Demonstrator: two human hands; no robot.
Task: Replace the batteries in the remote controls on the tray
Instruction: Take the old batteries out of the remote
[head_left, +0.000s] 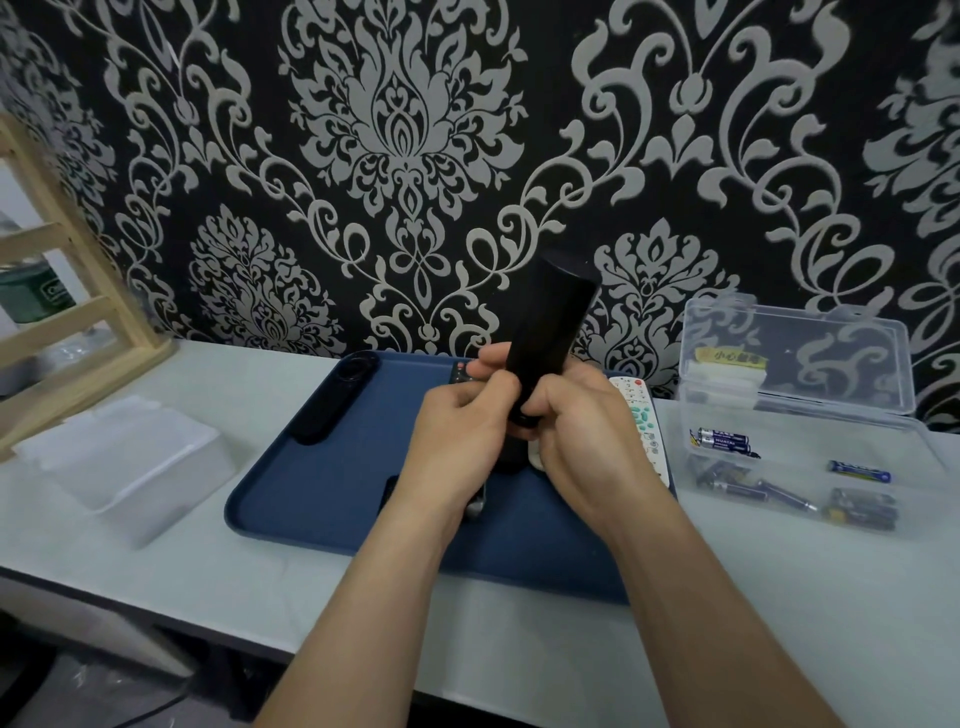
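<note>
I hold a black remote control (551, 322) upright above the blue tray (322, 483), its back toward me. My left hand (457, 431) and my right hand (576, 436) both grip its lower end, thumbs pressed on the back. Another black remote (335, 402) lies at the tray's left. A white remote (641, 415) with green buttons lies at the tray's right, partly behind my right hand. A further remote (460, 373) peeks out behind my left hand. Small parts on the tray under my hands are mostly hidden.
A clear plastic box (810, 467) with its lid up stands right of the tray and holds several blue batteries (724, 440). A white lidded container (135, 457) sits left of the tray. A wooden rack (67, 312) stands at the far left, against the patterned wall.
</note>
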